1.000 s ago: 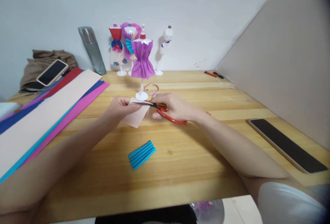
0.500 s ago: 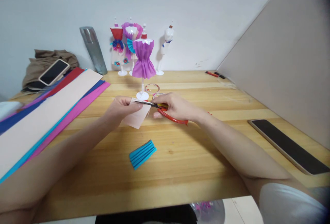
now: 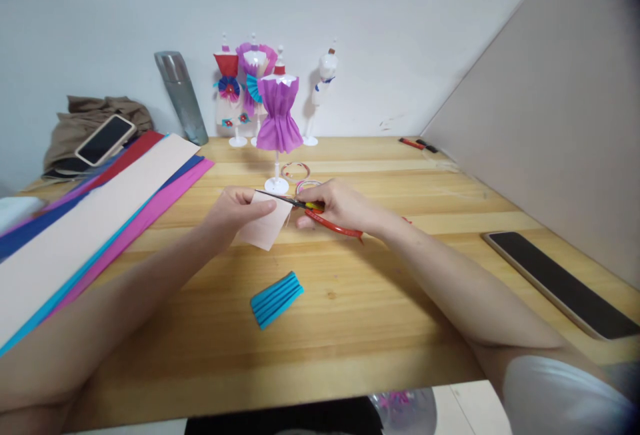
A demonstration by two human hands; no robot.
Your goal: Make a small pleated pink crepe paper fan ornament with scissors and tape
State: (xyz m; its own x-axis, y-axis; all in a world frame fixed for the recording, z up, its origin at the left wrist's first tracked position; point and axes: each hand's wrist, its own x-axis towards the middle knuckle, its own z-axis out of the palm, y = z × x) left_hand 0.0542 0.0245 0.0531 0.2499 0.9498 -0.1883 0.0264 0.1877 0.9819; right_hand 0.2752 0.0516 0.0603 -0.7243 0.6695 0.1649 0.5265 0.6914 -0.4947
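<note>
My left hand pinches a pale pink piece of paper between thumb and fingers, above the table. In my right hand is a pair of red-handled scissors, its blades pointing left along the paper's top edge. The blades look closed or nearly so. Nearer to me, a pleated blue piece of paper lies on the wooden table. Just behind my hands stands a small white dress form in a gathered purple paper dress.
Several dressed forms stand by the wall with a grey bottle. Coloured paper strips cover the left side; a phone lies behind them. A dark-screened device is at right. Rolls of tape sit behind my hands.
The scissor blades have come together along the paper's top edge, and the light strip seen above the blade no longer shows. Both hands stay in nearly the same place.
</note>
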